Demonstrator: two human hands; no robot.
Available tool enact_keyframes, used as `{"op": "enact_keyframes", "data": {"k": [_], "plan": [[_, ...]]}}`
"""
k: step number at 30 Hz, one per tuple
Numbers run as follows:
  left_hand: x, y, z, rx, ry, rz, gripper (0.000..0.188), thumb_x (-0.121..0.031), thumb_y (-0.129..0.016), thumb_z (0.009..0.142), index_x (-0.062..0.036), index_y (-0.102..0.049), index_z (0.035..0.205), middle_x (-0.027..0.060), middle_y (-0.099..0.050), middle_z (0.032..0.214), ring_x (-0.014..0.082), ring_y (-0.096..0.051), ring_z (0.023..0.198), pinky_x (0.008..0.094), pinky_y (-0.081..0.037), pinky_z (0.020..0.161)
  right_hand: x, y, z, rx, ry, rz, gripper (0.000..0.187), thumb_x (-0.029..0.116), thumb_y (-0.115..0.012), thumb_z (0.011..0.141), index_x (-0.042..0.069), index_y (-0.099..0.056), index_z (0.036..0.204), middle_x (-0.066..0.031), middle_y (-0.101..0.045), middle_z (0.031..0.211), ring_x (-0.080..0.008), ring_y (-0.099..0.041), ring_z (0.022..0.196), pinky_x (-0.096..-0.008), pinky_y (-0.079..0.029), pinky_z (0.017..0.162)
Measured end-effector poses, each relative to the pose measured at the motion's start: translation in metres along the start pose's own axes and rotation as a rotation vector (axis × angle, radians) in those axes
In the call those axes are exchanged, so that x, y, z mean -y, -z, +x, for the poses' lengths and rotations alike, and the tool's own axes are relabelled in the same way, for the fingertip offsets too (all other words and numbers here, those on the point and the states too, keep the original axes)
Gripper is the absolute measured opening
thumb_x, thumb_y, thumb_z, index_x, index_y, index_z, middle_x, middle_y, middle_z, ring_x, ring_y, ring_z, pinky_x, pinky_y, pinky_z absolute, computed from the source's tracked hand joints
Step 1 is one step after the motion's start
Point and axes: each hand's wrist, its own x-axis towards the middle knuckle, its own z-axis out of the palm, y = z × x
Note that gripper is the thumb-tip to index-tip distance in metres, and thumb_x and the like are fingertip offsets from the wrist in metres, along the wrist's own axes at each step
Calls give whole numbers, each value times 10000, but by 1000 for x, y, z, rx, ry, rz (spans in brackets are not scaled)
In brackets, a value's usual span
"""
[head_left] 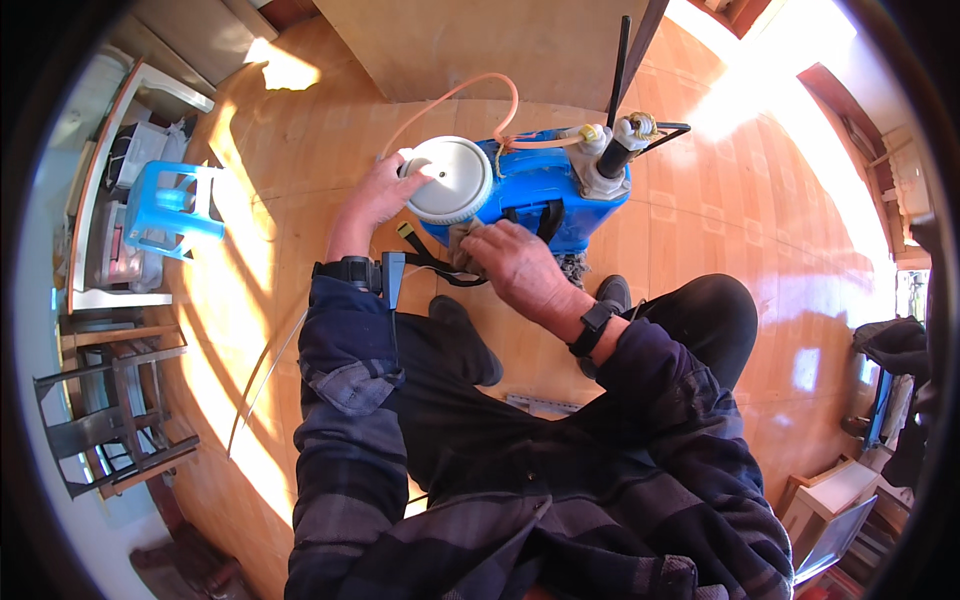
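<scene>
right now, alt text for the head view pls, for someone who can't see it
Seen from above, a seated person's left hand rests on the white round lid of a blue sprayer tank on a wooden floor, while the right hand presses a cloth against the tank.

Dark plaid flannel sleeves, black trousers, black shoes, black watch on each wrist
</scene>
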Motion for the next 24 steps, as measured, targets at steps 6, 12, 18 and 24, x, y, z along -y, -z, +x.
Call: {"op": "enact_keyframes", "data": {"k": [6,12,18,24], "plan": [[-6,2,-5,-4,5,29,645,-447,-711,950,1,-645,1410,254,-722,1318,366,-690,1247,432,-524,1056,-25,9,5,-179,-78,-122,274,15,-653,826,52,-664,1097,-133,-634,996,-362,-633,986,-444,-548,870],[-10,-1,-8,-95,2,181,700,-467,-735,936,12,-624,1435,276,-695,1357,399,-663,1278,439,-503,1095,-4,22,12,-151,-380,320,296,-42,-637,860,28,-720,1136,-152,-704,1049,-375,-711,988,-441,-593,825],[-33,-7,-20,-119,-61,250,855,-556,-838,831,3,-613,1437,281,-625,1438,376,-578,1397,455,-465,1144,-47,78,78,-522,-235,31,387,3,-621,904,14,-638,1291,-221,-706,1197,-393,-715,1103,-447,-576,969],[-37,-16,-27,-74,-25,320,1239,-659,-938,638,-34,-427,1578,259,-545,1534,414,-454,1494,491,-340,1250,-69,69,114,272,-376,70,603,164,-725,891,14,-570,1455,-306,-646,1392,-446,-618,1320,-490,-508,1097]]}}
